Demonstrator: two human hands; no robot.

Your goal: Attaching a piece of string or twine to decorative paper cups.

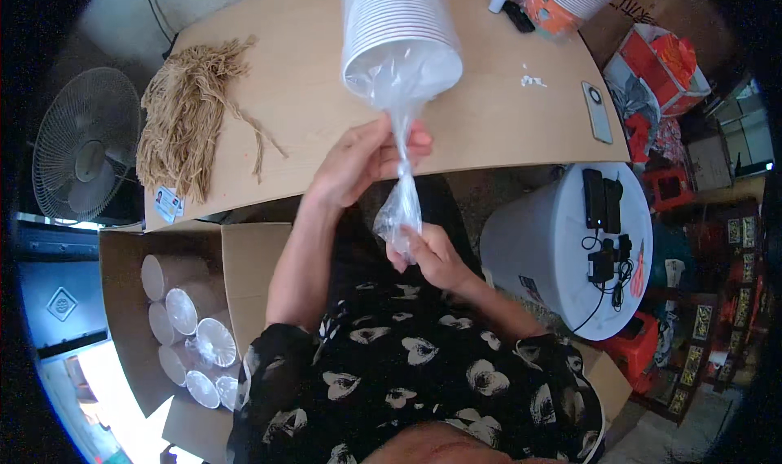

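On the table lies a long stack of nested white paper cups or tubs (397,12) in a clear plastic bag (401,203), the wide rim toward me. Past that rim the bag narrows into a twisted neck. My left hand (354,161) is loosely closed about this neck near the cups, its fingers partly behind the plastic. Lower down, over my lap, my right hand (436,256) grips the loose gathered end of the bag, fingers bent.
Tan fibre ties (191,109) are heaped at the table's left, a phone (597,112) at its right. Below left, a cardboard box (257,252) holds several wrapped cup stacks (182,311). A white drum (529,240) carries black adapters (603,199). A fan (88,150) stands far left.
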